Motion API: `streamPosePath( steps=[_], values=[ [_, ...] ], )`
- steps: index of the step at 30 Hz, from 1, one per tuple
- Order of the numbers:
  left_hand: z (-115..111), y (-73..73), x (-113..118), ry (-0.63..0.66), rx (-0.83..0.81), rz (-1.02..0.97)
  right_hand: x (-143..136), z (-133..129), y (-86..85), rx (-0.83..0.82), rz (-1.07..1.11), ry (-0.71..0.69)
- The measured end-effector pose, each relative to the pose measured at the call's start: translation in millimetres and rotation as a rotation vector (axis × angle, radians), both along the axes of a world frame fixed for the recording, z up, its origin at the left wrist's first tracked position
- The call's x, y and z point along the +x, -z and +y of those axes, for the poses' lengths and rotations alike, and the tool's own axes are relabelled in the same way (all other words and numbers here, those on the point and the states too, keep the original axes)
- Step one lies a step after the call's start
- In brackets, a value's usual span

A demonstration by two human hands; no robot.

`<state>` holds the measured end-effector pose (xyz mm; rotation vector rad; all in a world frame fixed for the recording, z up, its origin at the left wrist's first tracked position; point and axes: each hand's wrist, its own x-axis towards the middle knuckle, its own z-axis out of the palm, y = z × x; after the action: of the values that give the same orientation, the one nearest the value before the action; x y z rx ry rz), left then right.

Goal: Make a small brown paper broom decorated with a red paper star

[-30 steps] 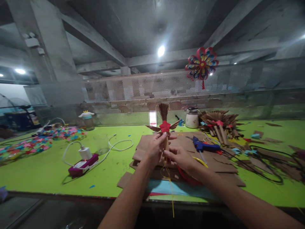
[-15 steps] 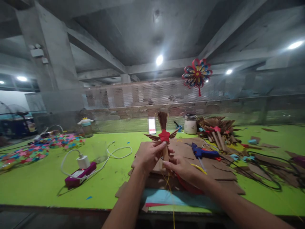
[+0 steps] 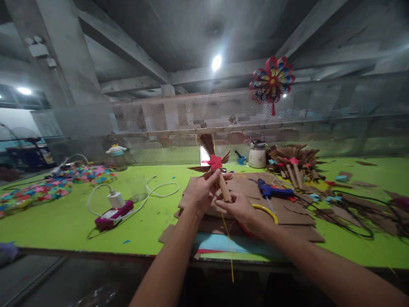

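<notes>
A brown paper craft figure [image 3: 224,187] with a rolled tube body, pleated fan top and side wings is held up over the table, tilted to the left. On its middle sits a red paper star [image 3: 214,162]. My left hand [image 3: 204,189] is closed round the figure just below the star. My right hand [image 3: 238,207] pinches the lower end of the tube. Yellow string [image 3: 228,238] hangs down below the hands. Beneath them lie stacked brown paper sheets [image 3: 246,187], with yellow-handled scissors [image 3: 270,211] partly hidden by my right hand.
A blue glue gun [image 3: 275,191] lies on the sheets at right. Finished-looking brown paper figures [image 3: 297,166] are heaped behind it, near scraps and black cable. At left are a purple power strip [image 3: 113,216], white cable and many coloured paper stars [image 3: 47,189]. A flask [image 3: 257,154] stands behind.
The paper figure has tilted, its fan top swinging left and its lower end right. My right hand stays at the tube's lower end. The whole view has shifted slightly.
</notes>
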<state>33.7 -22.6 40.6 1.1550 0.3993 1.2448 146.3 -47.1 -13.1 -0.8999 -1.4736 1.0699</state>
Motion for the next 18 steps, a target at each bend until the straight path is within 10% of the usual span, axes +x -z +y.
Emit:
streamPosePath(
  steps=[8,18],
  values=[
    [-4.3,-0.3,7.3,-0.094,-0.027,0.043,-3.5,7.9,8.4,0.257,-0.128,0.216],
    [-6.1,-1.6,5.5,-0.063,-0.019,0.011,-2.7,1.8,5.3,0.176,-0.067,0.169]
  ],
)
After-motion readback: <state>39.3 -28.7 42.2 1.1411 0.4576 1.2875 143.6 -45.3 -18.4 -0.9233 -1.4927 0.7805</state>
